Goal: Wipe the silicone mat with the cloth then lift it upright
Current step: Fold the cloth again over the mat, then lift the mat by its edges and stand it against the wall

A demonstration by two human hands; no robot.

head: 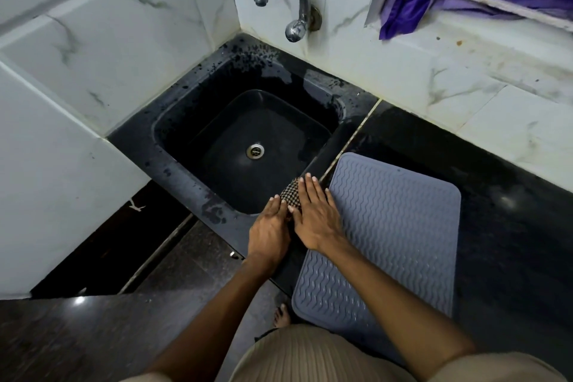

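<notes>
A grey silicone mat [393, 226] with wavy ridges lies flat on the black counter, right of the sink. A small checkered cloth [292, 194] sits folded on the counter strip between the sink and the mat's left edge. My right hand [313, 214] lies flat on the cloth with straight fingers, its wrist over the mat's left edge. My left hand [269, 231] rests beside it, fingers straight, its tips touching the cloth's near left end. Most of the cloth is hidden under my hands.
A black sink [248, 146] with a metal drain sits left of the mat. A chrome tap [288, 6] projects from the tiled wall above it. Black counter [511, 226] extends right. A purple fabric [434, 6] hangs at the window ledge.
</notes>
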